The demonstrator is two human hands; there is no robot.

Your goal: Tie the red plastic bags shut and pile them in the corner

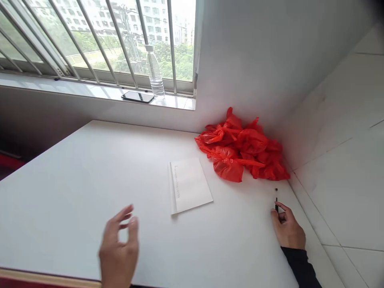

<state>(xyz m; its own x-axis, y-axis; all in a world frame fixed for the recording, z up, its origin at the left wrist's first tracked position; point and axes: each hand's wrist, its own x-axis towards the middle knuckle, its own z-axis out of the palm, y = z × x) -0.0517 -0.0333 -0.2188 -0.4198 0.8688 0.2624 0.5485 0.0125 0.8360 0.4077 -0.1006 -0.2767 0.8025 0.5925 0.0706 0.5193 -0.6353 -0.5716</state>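
My right hand (288, 228), in a black sleeve, is near the table's right edge. Its thumb and fingers pinch a thin black pen-like stick (276, 205), whose narrow tip points away from me; the rest of it is hidden in the hand. Just beyond that tip is a small dark round spot (276, 189), too small to identify. At lower left, my left hand (119, 244) hovers, slightly blurred, thumb and fingers apart around nothing. Between the hands lies a white paper booklet (192, 185) with a line of small print along its left side.
A heap of red plastic bags (240, 148) fills the table's far right corner against the walls. On the windowsill (90, 90) are a clear bottle (156, 76) and a dark phone (137, 97), beside the barred window. The white table (75, 188) meets a tiled wall (345, 180) at right.
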